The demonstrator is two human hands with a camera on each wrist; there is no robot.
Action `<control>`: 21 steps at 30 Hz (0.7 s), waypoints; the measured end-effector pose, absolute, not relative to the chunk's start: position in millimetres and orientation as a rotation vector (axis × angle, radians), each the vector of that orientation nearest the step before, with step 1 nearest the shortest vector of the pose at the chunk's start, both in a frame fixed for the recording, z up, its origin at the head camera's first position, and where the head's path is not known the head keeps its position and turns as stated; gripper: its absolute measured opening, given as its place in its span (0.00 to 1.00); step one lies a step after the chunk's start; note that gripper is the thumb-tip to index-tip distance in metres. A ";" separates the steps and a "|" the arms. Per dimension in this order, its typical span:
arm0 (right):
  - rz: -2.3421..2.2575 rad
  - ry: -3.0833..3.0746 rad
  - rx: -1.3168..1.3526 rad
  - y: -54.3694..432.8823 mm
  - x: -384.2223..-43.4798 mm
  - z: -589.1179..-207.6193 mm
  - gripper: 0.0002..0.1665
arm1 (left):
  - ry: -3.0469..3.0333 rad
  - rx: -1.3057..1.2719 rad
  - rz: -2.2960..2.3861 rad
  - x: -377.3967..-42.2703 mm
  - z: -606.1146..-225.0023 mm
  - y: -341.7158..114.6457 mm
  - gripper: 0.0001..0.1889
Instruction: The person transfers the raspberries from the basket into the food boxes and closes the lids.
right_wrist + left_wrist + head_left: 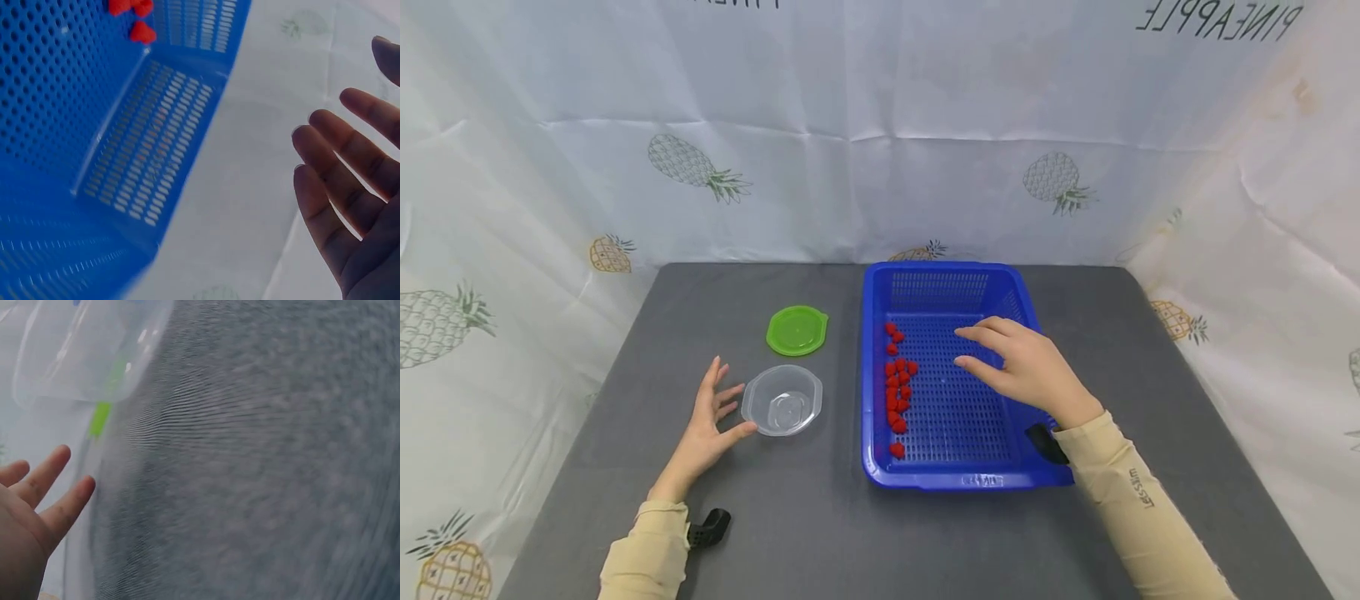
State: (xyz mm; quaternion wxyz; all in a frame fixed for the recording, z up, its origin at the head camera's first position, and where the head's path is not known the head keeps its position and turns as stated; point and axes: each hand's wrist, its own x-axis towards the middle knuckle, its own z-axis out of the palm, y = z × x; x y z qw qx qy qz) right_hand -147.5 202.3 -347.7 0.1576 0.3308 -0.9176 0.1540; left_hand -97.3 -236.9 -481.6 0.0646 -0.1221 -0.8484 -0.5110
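Clear round plastic bowl (786, 396) set on grey worktop (820, 542), flanked by left hand (703, 425), seemingly for steadying; small red lumps (903, 377) contained by blue perforated plastic basket (951, 417), right hand (1022, 358) held above; both spread, nothing gripped.

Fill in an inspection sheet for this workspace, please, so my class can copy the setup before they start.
Surface: grey tabletop.
Job's things: blue basket with small red pieces along its left side; clear tub, open, nothing seen inside; green lid lying off it, just beyond.
Clutter: nothing seen.
Left hand: beside the tub, fingers spread; thumb contact with the tub cannot be told.
Right hand: over the basket, holding nothing.
Worn gear: black device at the left wrist, another at the right.
Cables: nothing seen.
Surroundings: white sheets printed with pineapples, behind and at both sides.
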 end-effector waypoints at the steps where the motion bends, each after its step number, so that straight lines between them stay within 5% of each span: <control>1: 0.446 -2.633 0.957 199.8 -148.5 -350.1 0.24 | -2.543 -0.383 -1.576 -98.0 -484.2 -236.4 0.61; 21: 0.465 -2.936 1.021 174.6 -171.3 -381.2 0.26 | -2.481 -0.471 -1.678 -99.4 -493.6 -231.1 0.70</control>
